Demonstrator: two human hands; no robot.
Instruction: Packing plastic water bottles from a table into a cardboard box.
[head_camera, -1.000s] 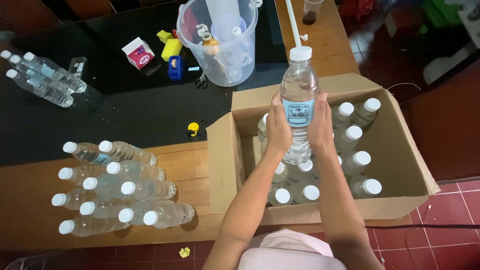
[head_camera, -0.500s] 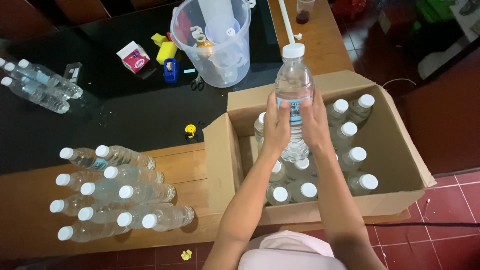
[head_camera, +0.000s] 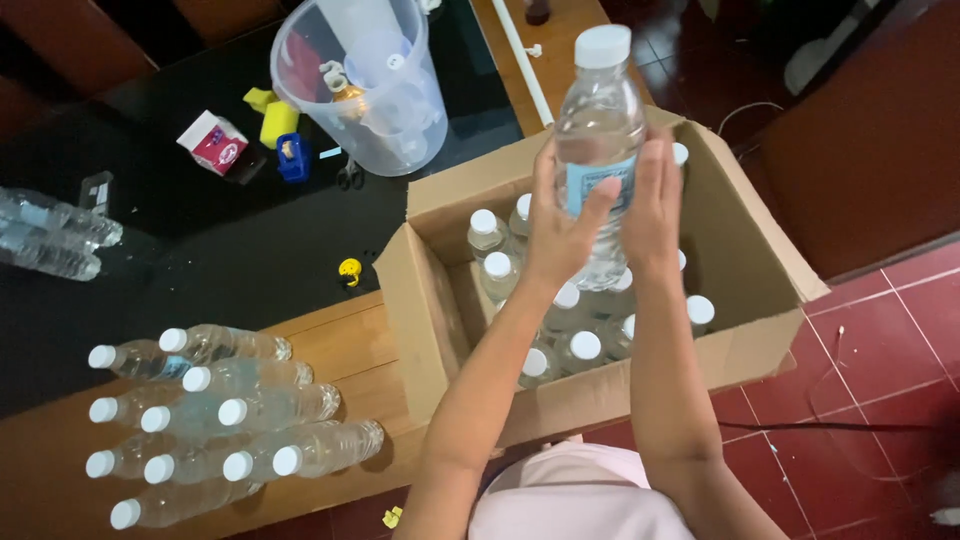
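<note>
While both hands are closing around it from either side, a clear water bottle with a white cap and a pale blue label band is being held upright above the open cardboard box. The left hand is gripping the bottle at its 9 o'clock side, fingers wrapping over the label; the right hand is pressing flat against its 3 o'clock side. The bottle's base is hanging just over the capped bottles in the box.

Inside the box, about a dozen white caps are showing, standing upright in rows; some are hiding behind the arms, so the exact count cannot be told.

At the box's 9 o'clock, ten bottles are lying on their sides in a pile on a wooden bench, caps pointing toward 9 o'clock. Farther out, at 10 o'clock, about three more bottles are lying on a black table.

At the box's 11 o'clock, one clear plastic bucket is standing on the black table. Beside it, at its 9 o'clock, are sitting one small red-and-white carton, one yellow block and one small blue object. One small yellow round object is lying near the box's left flap.
</note>
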